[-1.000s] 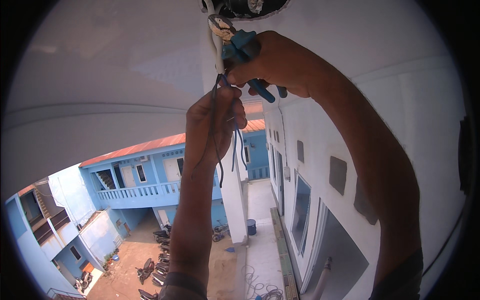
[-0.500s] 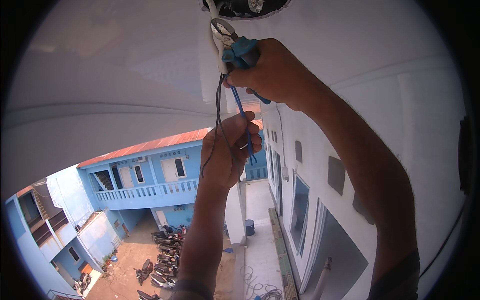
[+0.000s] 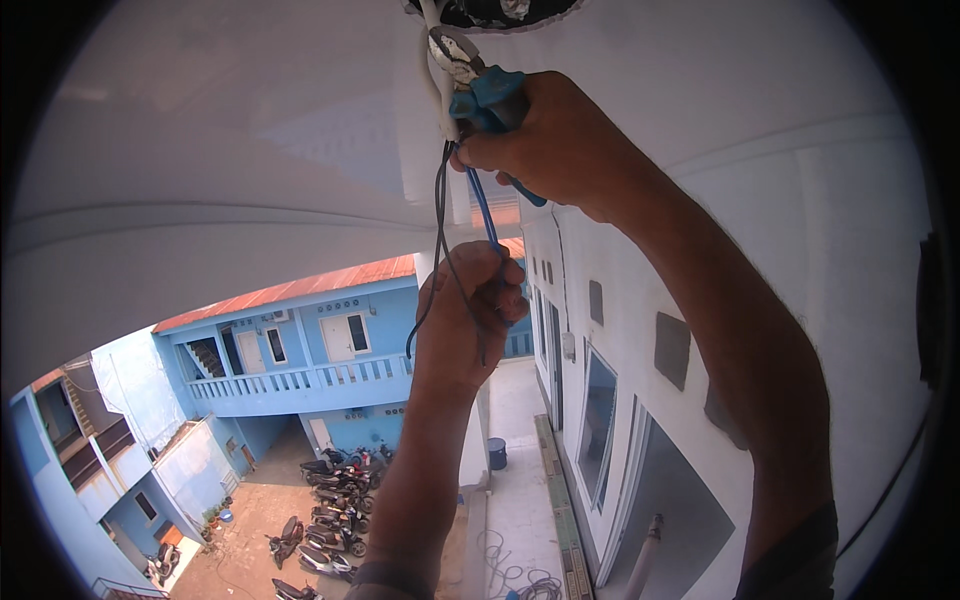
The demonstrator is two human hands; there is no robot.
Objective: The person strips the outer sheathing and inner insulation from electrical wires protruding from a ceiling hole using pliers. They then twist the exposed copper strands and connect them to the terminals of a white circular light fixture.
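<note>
Overhead, my right hand (image 3: 535, 135) is wrapped round a pair of pliers (image 3: 492, 92) with teal and dark handles, jaws pointing up beside a white cable (image 3: 437, 85). Its thumb and fingertips are at the cable's lower end, where the wires come out. Blue wires (image 3: 481, 205) run down from there into my left hand (image 3: 470, 300), whose fingers are closed on them. Black wires (image 3: 439, 220) dangle loose from the same cable end and pass in front of my left hand and wrist. The cable comes down from a hole (image 3: 510, 12) in the white ceiling.
A white wall with windows (image 3: 598, 430) runs along the right. Below lie a walkway (image 3: 520, 440) with a blue bucket (image 3: 498, 453) and coiled cable (image 3: 540, 586). Parked motorcycles (image 3: 335, 515) stand in the yard, before a blue building (image 3: 290, 365).
My left hand has slid a little down the blue wires, and its fingers have closed more tightly round them. The right hand with the pliers has hardly moved.
</note>
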